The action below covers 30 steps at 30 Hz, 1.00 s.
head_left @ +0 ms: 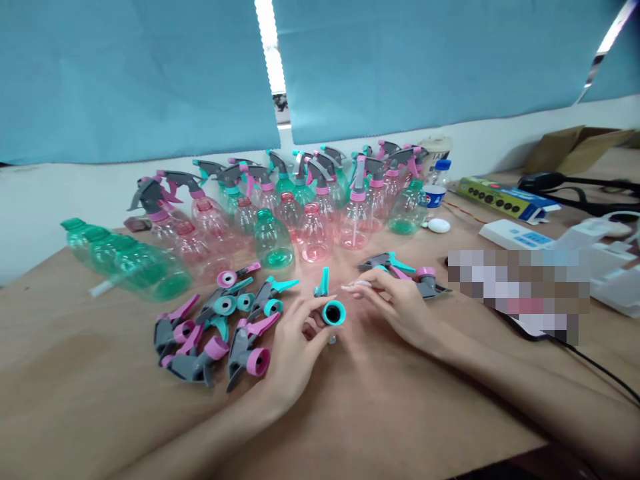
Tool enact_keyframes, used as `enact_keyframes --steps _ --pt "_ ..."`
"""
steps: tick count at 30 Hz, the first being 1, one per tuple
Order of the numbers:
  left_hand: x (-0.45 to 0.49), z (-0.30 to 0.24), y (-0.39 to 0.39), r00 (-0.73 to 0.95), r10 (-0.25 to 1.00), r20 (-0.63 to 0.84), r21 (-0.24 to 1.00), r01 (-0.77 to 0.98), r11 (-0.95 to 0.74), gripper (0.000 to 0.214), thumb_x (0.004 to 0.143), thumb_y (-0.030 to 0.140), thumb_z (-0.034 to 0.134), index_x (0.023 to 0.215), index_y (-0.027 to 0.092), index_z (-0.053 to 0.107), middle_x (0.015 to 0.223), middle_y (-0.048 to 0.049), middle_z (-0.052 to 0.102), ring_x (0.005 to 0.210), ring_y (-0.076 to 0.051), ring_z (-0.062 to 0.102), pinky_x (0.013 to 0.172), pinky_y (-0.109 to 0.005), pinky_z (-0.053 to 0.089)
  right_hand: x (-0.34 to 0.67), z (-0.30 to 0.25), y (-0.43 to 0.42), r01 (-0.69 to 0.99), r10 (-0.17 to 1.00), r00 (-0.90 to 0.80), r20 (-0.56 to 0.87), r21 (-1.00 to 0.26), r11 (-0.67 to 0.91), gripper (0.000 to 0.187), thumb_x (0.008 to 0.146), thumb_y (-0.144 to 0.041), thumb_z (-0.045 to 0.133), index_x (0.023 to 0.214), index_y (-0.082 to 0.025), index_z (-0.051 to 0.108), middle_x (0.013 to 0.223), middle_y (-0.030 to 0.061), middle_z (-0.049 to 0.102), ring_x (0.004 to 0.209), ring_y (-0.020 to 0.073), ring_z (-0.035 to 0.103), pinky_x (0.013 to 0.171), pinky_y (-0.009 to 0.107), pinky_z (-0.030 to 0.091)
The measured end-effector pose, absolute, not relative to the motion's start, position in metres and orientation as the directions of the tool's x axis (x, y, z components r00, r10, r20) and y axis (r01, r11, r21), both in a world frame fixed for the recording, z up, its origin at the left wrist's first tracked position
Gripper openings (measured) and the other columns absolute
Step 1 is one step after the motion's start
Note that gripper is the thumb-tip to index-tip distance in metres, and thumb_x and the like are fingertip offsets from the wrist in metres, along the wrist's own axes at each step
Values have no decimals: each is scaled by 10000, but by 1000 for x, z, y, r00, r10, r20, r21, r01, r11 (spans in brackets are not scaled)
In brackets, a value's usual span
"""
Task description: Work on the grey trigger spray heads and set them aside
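In front of me, my left hand point(300, 340) is closed around a spray trigger head point(334, 313). Its teal collar faces me, showing a dark opening, and its teal lever points up. Just to the right, my right hand point(400, 303) pinches a small whitish piece between thumb and fingers; its exact kind is too small to make out. A gap separates that piece from the collar. Left of my left hand lies a pile of loose trigger heads point(257, 362) in grey with pink or teal parts. More trigger heads point(427, 283) lie behind my right hand.
Pink bottles point(316, 233) and green bottles point(273, 240) stand at the back, many with trigger heads on. Several green bottles point(150, 273) lean at the left. A phone-like blurred object point(520, 290), white power strip point(520, 237), yellow-green box point(500, 197) and Pepsi bottle point(436, 187) are rightward.
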<state>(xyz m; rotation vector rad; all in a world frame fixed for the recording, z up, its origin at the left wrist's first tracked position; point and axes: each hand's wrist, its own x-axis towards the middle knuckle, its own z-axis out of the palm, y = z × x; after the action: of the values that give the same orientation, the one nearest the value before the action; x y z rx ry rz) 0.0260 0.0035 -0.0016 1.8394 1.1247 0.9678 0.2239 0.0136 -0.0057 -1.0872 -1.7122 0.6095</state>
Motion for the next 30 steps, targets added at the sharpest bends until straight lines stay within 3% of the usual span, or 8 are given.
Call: enact_keyframes --steps 3,7,10,13,17,22,30 --pt "25 -3 4 314 922 224 874 354 -333 309 798 148 619 1087 256 606 988 -3 584 705 -131 552 630 -249 474 227 -7 16 476 826 -182 533 -687 549 245 911 -394 508 826 -211 646 802 37 715 747 188 673 634 293 537" --pt "23 -3 5 344 907 241 863 352 -363 311 804 139 608 1092 258 606 1021 0 604 678 -121 575 646 -258 489 228 -7 16 485 768 -218 602 -616 621 236 939 -327 474 921 -209 678 897 47 726 791 178 663 713 302 527" --pt "21 -1 7 359 893 271 838 369 -403 296 813 145 605 1085 260 614 1022 3 611 664 -116 581 639 -257 488 227 -9 17 480 808 -227 544 -659 579 265 967 -299 408 1030 -213 650 998 56 713 811 169 674 714 296 538" --pt "21 3 8 364 875 318 784 418 -459 281 816 155 620 1073 268 629 1030 -3 604 797 -151 597 700 -273 491 226 -12 18 439 864 -229 449 -744 503 280 983 -312 355 1105 -211 587 948 52 719 730 146 683 654 274 551" --pt "22 5 6 358 854 378 714 475 -515 251 806 176 651 1036 276 658 1040 -24 562 973 -198 555 825 -327 491 225 -13 18 362 903 -138 407 -828 429 214 928 -392 479 990 -195 532 771 30 714 535 124 637 510 236 518" --pt "22 0 6 334 881 335 742 483 -465 245 794 181 669 1015 288 662 1076 -35 502 969 -195 543 700 -275 527 224 -6 13 437 867 -149 476 -755 489 260 902 -417 521 797 -187 581 647 9 637 510 105 572 491 214 465" --pt "21 0 7 322 893 314 756 485 -441 292 786 137 671 1024 305 648 1075 -17 515 1061 -202 500 761 -282 504 219 -2 6 427 836 -225 500 -721 546 242 971 -296 393 1003 -203 614 865 39 678 722 136 640 675 263 519"
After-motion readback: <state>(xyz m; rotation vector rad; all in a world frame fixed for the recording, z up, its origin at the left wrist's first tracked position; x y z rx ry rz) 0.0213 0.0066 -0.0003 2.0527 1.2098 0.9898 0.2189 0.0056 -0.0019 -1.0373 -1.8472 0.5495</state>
